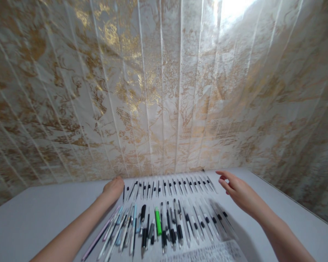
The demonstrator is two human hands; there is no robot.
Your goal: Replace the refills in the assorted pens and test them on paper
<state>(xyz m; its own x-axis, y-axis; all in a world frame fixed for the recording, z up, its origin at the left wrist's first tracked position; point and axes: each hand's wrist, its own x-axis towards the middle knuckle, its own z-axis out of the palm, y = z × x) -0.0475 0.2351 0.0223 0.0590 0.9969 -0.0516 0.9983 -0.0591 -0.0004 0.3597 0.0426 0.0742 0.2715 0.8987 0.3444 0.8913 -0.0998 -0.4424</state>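
My left hand (114,188) rests at the left end of the back row on the table. Its fingers are curled and face away from me, so what they hold, if anything, is hidden. A thin dark pen refill (123,193) lies right beside those fingers. At the other end of that row, my right hand (232,185) hovers with its index finger stretched out and the fingers apart, holding nothing. Between the hands runs a row of clear pen parts with black pieces (169,187). Nearer to me lie several pens, among them a bright green one (158,221).
Pale and lilac pens (100,234) lie bunched at the front left. Clear pen parts with black grips (207,219) fan out at the front right. A sheet with writing (215,253) sits at the near edge. A gold-patterned curtain (153,91) hangs behind the white table (41,203).
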